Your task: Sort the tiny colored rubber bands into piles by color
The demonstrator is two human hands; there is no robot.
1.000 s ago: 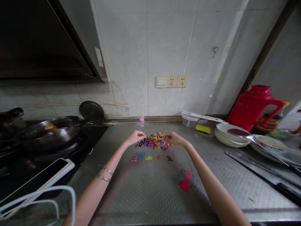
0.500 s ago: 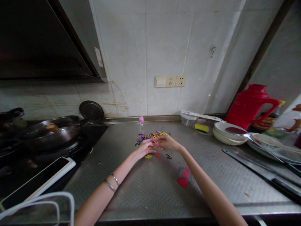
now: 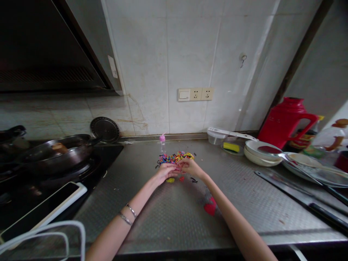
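A pile of small multicoloured bands [image 3: 174,157] lies on the metal counter. At its near edge my left hand [image 3: 165,172] and my right hand [image 3: 189,166] meet, fingertips together. Both hands have bent, closed fingers around something small and pinkish that I cannot make out. Just below them lie a small yellow bunch [image 3: 170,180], a small red bunch [image 3: 181,178] and some black bands [image 3: 193,179]. Behind the pile stands a little clear bottle with a pink top [image 3: 162,138]. A bag with a red heart [image 3: 210,207] lies beside my right forearm.
On the left are a stove with a pan [image 3: 57,154] and a phone-like device [image 3: 40,212]. To the right stand a red thermos [image 3: 284,121], stacked bowls [image 3: 262,159], a yellow sponge [image 3: 231,147] and a long knife [image 3: 288,190].
The whole view has shifted slightly. My hands remain together at the pile, with my left fingers drawn in a little closer.
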